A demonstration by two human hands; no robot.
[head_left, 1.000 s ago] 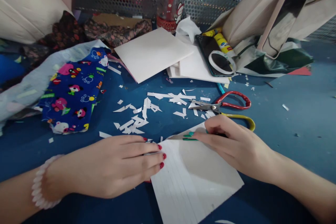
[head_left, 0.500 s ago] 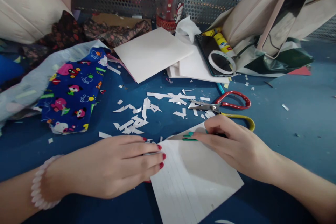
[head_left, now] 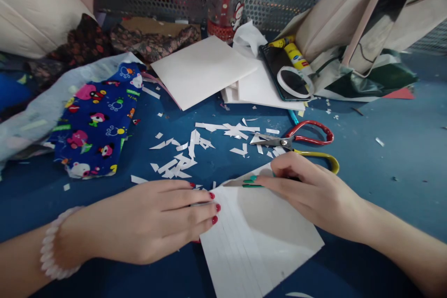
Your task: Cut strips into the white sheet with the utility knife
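A white card [head_left: 258,233] with faint lines along its left part lies tilted on the blue table, with a raised or layered flap at its far edge. My left hand [head_left: 150,223] rests with fingers stretched out at the card's left corner, its fingertips touching it; the thumb is hidden. A small red bit shows beneath that hand. At the far edge, my right hand [head_left: 310,191] pinches the card between bent fingers. Just beyond it lie scissors [head_left: 286,143] with one red and one yellow handle, blades slightly apart. White paper scraps [head_left: 181,158] are scattered past both hands.
Blue patterned cloth [head_left: 101,125] lies at left. Farther back are white cards [head_left: 204,72], a dark phone [head_left: 275,63] under a white tape ring [head_left: 295,83], and a yellow tube [head_left: 296,56]. A clear cup [head_left: 225,2] and a leaning pink-cased phone [head_left: 377,23] stand behind.
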